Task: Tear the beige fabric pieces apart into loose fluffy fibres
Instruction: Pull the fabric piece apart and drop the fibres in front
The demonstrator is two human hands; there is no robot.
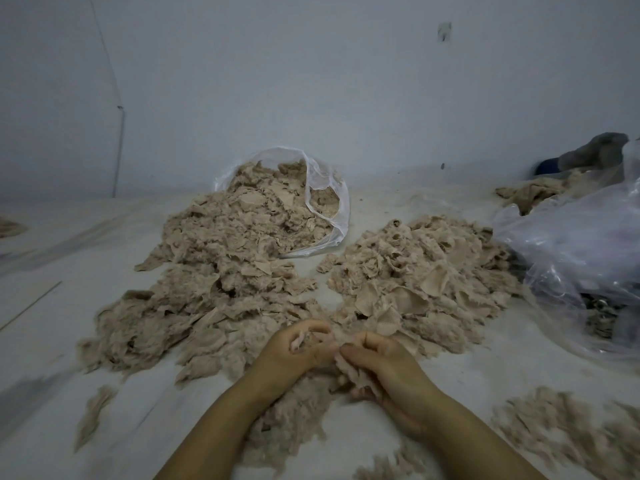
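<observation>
While pinched, fabric piece bridges both hands' grip

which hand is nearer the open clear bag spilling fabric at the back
Left. The left hand lies below the clear bag and slightly left of its mouth; the right hand sits further right, nearer the right-hand fabric pile.

Left hand and right hand meet knuckle to knuckle, each grip curled tight.
</observation>
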